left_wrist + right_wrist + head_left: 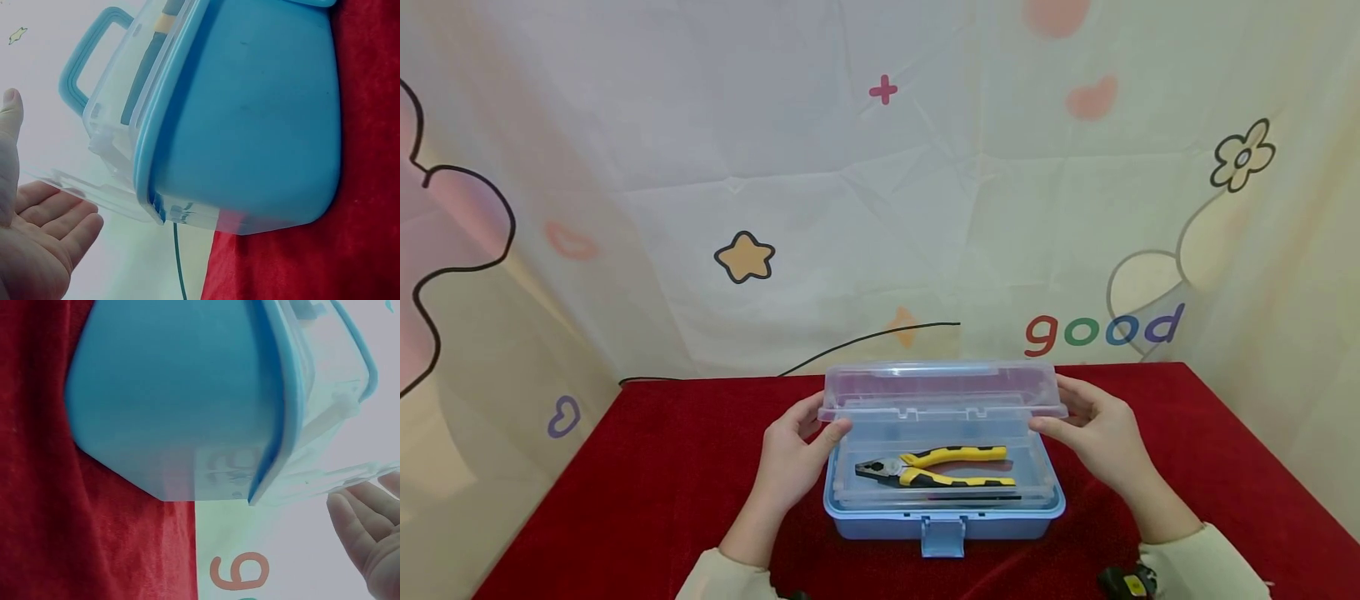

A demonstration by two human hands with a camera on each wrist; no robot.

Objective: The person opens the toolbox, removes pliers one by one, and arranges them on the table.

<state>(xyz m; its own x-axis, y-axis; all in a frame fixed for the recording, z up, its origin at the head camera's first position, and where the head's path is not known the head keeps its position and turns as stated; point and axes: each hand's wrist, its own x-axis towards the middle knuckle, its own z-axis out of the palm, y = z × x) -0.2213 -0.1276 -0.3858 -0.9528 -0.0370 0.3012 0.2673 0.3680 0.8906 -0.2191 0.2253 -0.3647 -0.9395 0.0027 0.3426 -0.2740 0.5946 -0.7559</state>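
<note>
Head view: the lid (942,387) stands raised at the far edge of the box (876,528). The pliers (955,455) lie inside the box, jaws toward its left end. The left hand (793,454) and right hand (1105,433) are at the lid's two ends, thumbs on the near side. Handling the lid seems the step in hand; the next move likely calls for both hands working evenly, lest it twist.

Left wrist view: the fingers lie extended against the lid beyond the box, the thumb well apart, so nothing is clasped. A blue handle (86,56) shows above the box, which I cannot make out from the head.

Right wrist view: fingertips touch the lid beyond the box, loosely extended; the thumb's hold cannot be told here. Neither wrist view reveals the pliers.
</note>
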